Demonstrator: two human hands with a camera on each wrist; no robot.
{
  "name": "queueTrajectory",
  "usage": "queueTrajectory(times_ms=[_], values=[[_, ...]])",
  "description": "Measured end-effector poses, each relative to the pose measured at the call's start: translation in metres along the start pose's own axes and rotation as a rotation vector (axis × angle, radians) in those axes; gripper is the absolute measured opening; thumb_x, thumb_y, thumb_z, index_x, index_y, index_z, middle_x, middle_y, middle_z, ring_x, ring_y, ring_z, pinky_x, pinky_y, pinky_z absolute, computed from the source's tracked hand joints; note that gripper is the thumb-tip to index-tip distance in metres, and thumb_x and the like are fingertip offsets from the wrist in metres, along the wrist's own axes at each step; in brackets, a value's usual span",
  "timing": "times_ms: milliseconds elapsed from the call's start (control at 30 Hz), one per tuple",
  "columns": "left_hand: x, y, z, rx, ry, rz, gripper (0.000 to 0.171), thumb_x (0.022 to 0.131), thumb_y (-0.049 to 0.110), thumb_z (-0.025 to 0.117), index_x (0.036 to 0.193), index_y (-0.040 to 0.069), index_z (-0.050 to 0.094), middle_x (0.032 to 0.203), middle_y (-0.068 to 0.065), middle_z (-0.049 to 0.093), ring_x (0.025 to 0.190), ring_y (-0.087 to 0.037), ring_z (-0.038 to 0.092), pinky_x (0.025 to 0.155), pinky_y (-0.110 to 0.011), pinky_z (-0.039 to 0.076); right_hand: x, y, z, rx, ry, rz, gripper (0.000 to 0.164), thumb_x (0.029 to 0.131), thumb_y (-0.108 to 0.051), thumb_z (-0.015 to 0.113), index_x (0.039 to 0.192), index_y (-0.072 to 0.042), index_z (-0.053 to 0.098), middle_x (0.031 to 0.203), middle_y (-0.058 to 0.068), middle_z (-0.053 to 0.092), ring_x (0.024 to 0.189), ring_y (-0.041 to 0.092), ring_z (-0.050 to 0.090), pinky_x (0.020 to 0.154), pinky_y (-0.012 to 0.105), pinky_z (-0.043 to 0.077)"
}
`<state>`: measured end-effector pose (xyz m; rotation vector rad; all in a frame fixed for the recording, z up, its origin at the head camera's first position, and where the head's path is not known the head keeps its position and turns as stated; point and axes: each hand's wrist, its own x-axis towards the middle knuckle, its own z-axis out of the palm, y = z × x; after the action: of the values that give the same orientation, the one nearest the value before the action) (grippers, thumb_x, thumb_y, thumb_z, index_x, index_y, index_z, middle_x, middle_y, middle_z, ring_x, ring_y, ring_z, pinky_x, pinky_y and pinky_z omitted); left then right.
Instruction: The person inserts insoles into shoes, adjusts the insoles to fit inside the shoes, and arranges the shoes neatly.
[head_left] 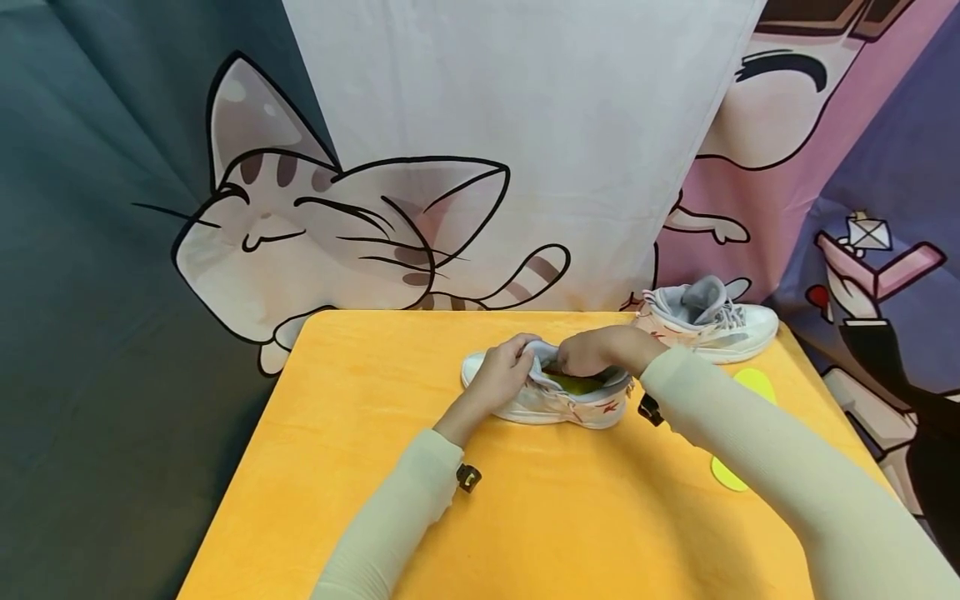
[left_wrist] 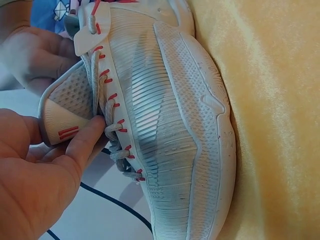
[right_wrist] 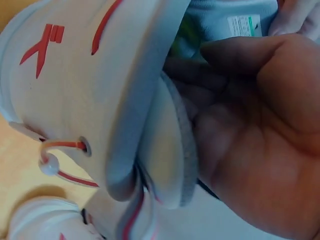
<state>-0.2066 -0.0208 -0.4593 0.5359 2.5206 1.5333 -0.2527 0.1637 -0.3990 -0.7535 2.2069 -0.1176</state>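
Observation:
A white sneaker with red marks stands on its sole on the table, toe to the left. My left hand pinches its padded tongue between thumb and fingers, near the grey laces. My right hand reaches into the shoe's opening from the heel side, its fingertips hidden inside beyond the collar. A yellow-green insole shows within the shoe, under the right hand. In the right wrist view a printed label is visible on the grey tongue lining.
The second white sneaker stands at the table's back right corner, toe to the right. A flat lime-yellow piece lies right of the hands, showing on both sides of the right sleeve. Behind the yellow table hangs a cartoon-printed cloth.

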Motion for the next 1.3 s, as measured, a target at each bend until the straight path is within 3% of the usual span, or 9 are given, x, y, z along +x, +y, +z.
queueTrajectory(times_ms=[267, 467, 600, 800, 900, 1033, 1100, 1200, 1300], values=[[-0.001, 0.003, -0.001, 0.012, 0.002, -0.008, 0.034, 0.105, 0.020, 0.042, 0.135, 0.013, 0.054, 0.075, -0.009, 0.064, 0.067, -0.029, 0.064, 0.048, -0.026, 0.046, -0.001, -0.007, 0.005, -0.118, -0.019, 0.040, 0.023, 0.100, -0.018, 0.042, 0.096, -0.010, 0.063, 0.072, 0.002, 0.044, 0.063, 0.015, 0.046, 0.058, 0.028, 0.037], [-0.001, 0.002, -0.001, 0.013, 0.012, -0.013, 0.034, 0.104, 0.021, 0.043, 0.135, 0.013, 0.054, 0.074, -0.008, 0.062, 0.060, -0.022, 0.060, 0.047, -0.024, 0.044, -0.002, -0.005, 0.007, -0.126, -0.011, 0.013, 0.028, 0.103, -0.021, 0.038, 0.112, -0.008, 0.062, 0.088, 0.007, 0.054, 0.074, 0.019, 0.049, 0.071, 0.034, 0.040], [-0.001, 0.003, 0.000, -0.005, 0.018, -0.019, 0.033, 0.104, 0.022, 0.044, 0.134, 0.013, 0.054, 0.082, -0.008, 0.065, 0.059, -0.016, 0.058, 0.048, -0.024, 0.046, -0.010, -0.006, 0.004, -0.073, 0.033, 0.012, 0.026, 0.103, -0.021, 0.040, 0.103, -0.008, 0.063, 0.078, 0.004, 0.051, 0.068, 0.017, 0.049, 0.065, 0.032, 0.040], [0.001, 0.005, 0.004, 0.012, 0.038, -0.002, 0.034, 0.102, 0.024, 0.047, 0.133, 0.012, 0.055, 0.103, -0.008, 0.068, 0.070, -0.014, 0.060, 0.059, -0.027, 0.051, -0.027, 0.001, -0.011, -0.021, 0.220, -0.082, 0.023, 0.099, -0.014, 0.047, 0.094, -0.004, 0.068, 0.076, 0.003, 0.058, 0.066, 0.014, 0.050, 0.062, 0.031, 0.043], [0.000, 0.006, 0.006, 0.085, 0.077, 0.011, 0.037, 0.099, 0.030, 0.053, 0.131, 0.012, 0.055, 0.107, -0.004, 0.068, 0.084, -0.012, 0.061, 0.071, -0.030, 0.055, -0.026, 0.014, -0.016, 0.016, 0.367, -0.137, 0.019, 0.096, -0.008, 0.051, 0.094, -0.002, 0.069, 0.079, 0.004, 0.061, 0.067, 0.015, 0.051, 0.062, 0.031, 0.045], [-0.008, 0.013, 0.011, 0.261, 0.158, -0.028, 0.056, 0.091, 0.049, 0.059, 0.133, 0.013, 0.050, 0.117, -0.004, 0.062, 0.100, -0.017, 0.058, 0.080, -0.039, 0.054, -0.018, 0.037, -0.010, 0.081, 0.511, -0.163, 0.014, 0.093, -0.009, 0.058, 0.099, -0.001, 0.067, 0.089, 0.010, 0.065, 0.077, 0.020, 0.058, 0.066, 0.035, 0.053], [-0.014, 0.017, 0.017, 0.353, 0.190, -0.077, 0.071, 0.086, 0.059, 0.059, 0.137, 0.012, 0.045, 0.122, -0.008, 0.056, 0.103, -0.022, 0.054, 0.079, -0.042, 0.053, -0.013, 0.048, -0.003, 0.122, 0.495, -0.163, 0.021, 0.093, -0.012, 0.060, 0.110, 0.000, 0.065, 0.104, 0.017, 0.067, 0.092, 0.028, 0.062, 0.078, 0.043, 0.056], [-0.022, 0.018, 0.028, 0.446, 0.202, -0.138, 0.086, 0.079, 0.066, 0.059, 0.140, 0.009, 0.038, 0.126, -0.014, 0.049, 0.107, -0.028, 0.050, 0.079, -0.046, 0.053, -0.009, 0.059, 0.006, 0.182, 0.387, -0.144, 0.037, 0.096, -0.015, 0.056, 0.130, -0.001, 0.057, 0.128, 0.024, 0.060, 0.116, 0.039, 0.055, 0.095, 0.055, 0.049], [-0.028, 0.016, 0.039, 0.484, 0.182, -0.191, 0.090, 0.077, 0.067, 0.060, 0.140, 0.007, 0.036, 0.127, -0.017, 0.047, 0.111, -0.031, 0.048, 0.085, -0.049, 0.052, -0.006, 0.064, 0.011, 0.205, 0.304, -0.151, 0.039, 0.099, -0.014, 0.051, 0.136, -0.004, 0.053, 0.133, 0.022, 0.057, 0.122, 0.038, 0.051, 0.101, 0.057, 0.044]])
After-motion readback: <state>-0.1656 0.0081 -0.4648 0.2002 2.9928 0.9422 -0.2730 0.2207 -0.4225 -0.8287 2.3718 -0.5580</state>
